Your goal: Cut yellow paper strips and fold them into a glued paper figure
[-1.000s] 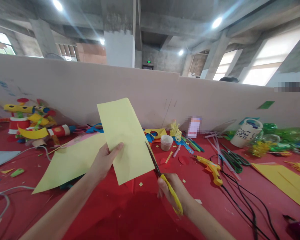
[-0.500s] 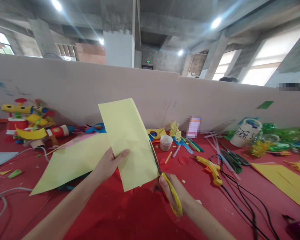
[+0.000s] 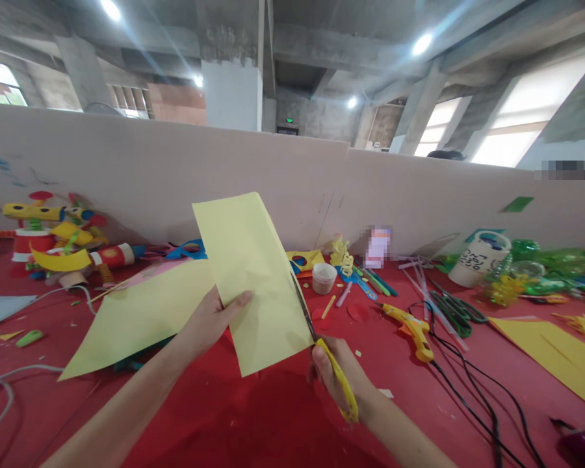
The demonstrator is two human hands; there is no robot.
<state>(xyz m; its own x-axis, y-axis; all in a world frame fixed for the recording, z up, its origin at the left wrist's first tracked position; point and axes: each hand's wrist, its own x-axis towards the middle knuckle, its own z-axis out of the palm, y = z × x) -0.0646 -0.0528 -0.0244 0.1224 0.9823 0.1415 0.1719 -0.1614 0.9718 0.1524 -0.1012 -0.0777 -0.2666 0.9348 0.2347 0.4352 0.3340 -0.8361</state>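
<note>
Between my hands a folded sheet of pale yellow paper (image 3: pixel 253 260) is held up above the red table. My left hand (image 3: pixel 221 312) grips its left edge, thumb on the near face and fingers hidden behind. In my right hand (image 3: pixel 338 367) are yellow-handled scissors (image 3: pixel 347 390), with my fingers wrapped round the handles. Their dark blades lie along the paper's right edge, pointing up and away; how far they are apart I cannot tell. Another pale yellow sheet (image 3: pixel 146 318) lies on the table left of my left hand.
Right of my hands lie a yellow glue gun (image 3: pixel 412 328) with black cords and green-handled scissors (image 3: pixel 451 312). A white cup (image 3: pixel 324 278) stands behind. Paper toys (image 3: pixel 43 234) crowd the far left; orange-yellow sheets (image 3: pixel 556 354) lie right. A pale partition (image 3: pixel 127 162) borders the table's back.
The scissors and my right hand have shifted very slightly right and down. The paper's lower right corner sits a little differently. My left hand stays where it was.
</note>
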